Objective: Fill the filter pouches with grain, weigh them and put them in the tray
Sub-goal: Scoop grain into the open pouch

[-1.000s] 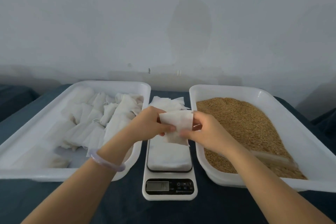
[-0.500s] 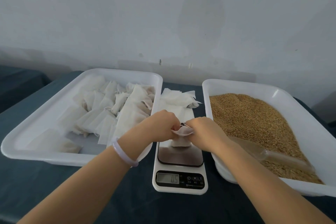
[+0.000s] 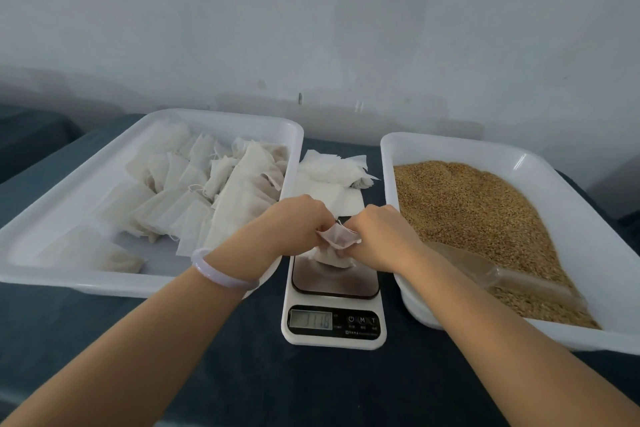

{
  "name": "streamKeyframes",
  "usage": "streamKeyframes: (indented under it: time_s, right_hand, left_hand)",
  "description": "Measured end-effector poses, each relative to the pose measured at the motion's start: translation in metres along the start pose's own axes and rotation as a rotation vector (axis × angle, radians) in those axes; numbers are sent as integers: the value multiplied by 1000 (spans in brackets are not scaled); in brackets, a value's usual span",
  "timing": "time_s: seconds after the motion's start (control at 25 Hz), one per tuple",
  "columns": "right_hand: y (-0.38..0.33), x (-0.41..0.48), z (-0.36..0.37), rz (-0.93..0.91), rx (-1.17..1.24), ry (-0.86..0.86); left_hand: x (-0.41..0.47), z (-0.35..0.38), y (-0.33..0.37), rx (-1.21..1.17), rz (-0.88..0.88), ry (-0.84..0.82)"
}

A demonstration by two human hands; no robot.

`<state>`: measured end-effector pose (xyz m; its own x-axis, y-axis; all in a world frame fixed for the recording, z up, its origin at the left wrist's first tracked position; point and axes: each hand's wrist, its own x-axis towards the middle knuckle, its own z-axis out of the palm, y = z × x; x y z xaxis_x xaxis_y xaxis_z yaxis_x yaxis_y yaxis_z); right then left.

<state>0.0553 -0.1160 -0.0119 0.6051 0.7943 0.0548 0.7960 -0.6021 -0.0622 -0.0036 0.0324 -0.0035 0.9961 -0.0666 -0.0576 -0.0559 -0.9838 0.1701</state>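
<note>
Though apart — grain tray (image 3: 450, 149), pouch tray (image 3: 221, 120).

- two hands: left hand (image 3: 294, 222) and right hand (image 3: 381, 236), close together.
- one filter pouch (image 3: 337, 239), pinched between both hands.
- one scale (image 3: 334, 322), under the hands and reaching nearer than them.
- two white trays: left tray (image 3: 221, 116) to the left of the left hand, grain tray (image 3: 450, 144) to the right of the right hand.
- one scoop (image 3: 485, 270), by the right wrist.
- one bracelet (image 3: 221, 276), on the left wrist.
- heaped pouches (image 3: 207, 201), left of the left hand: many, overlapping, no sure count.
- flat pouches (image 3: 329, 184), just beyond the hands: several, no sure count.
</note>
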Motion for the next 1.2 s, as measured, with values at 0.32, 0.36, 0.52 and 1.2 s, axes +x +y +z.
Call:
streamKeyframes:
  time_s: [0.32, 0.36, 0.52, 1.2]
  right_hand:
    - [0, 3, 4, 18, -28, 5]
    - [0, 3, 4, 26, -20, 6]
    - [1, 0, 1, 47, 72, 8]
    - [7, -7, -2, 145, 493, 59]
  left_hand:
    - [1, -1, 5, 57, 5, -24]
    - [1, 0, 4, 42, 2, -23]
    - [-5, 2, 4, -28, 18, -7]
    - [-15, -5, 3, -344, -23, 184]
